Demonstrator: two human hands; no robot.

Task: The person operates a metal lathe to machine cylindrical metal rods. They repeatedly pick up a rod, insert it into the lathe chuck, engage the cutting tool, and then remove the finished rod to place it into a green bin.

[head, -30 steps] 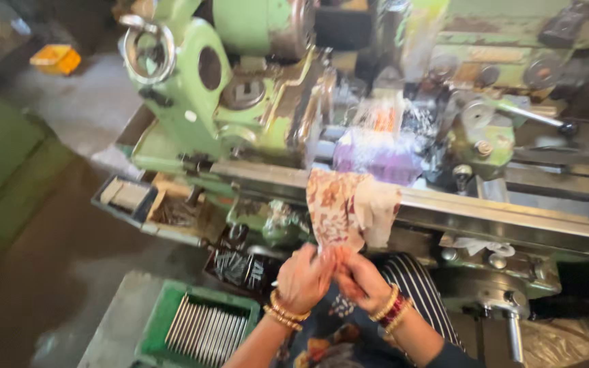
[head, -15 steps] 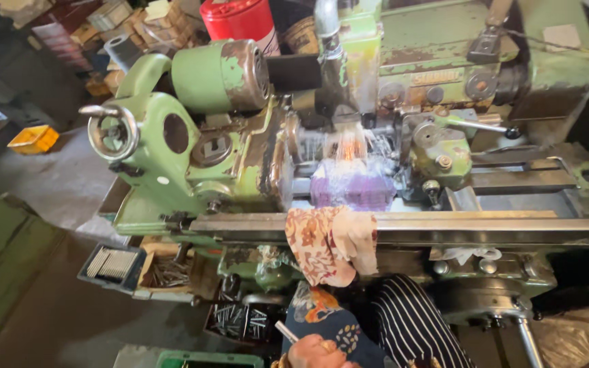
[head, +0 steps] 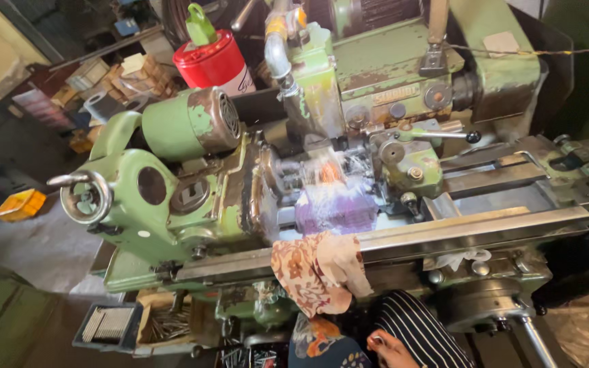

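Green cast iron fills my head view: the lathe [head: 253, 197] stands before me, paint chipped and rusty. Only one of my hands [head: 388, 349] shows, a bit of it at the bottom edge beside a striped cloth [head: 420, 330]; I cannot tell which hand it is, nor whether it is clenched or loose, and the other is out of sight. It touches nothing on the machine. Nearest it, a patterned rag [head: 318, 271] hangs over the front rail [head: 444, 235], and behind that a purple plastic sheet [head: 335, 208] covers the work area, blurred. I judge no cutting is in hand; all of that seems left. A handwheel [head: 88, 197] sticks out left, a red canister [head: 214, 61] stands behind, and a tray of rods [head: 107, 326] sits low beside the bed.
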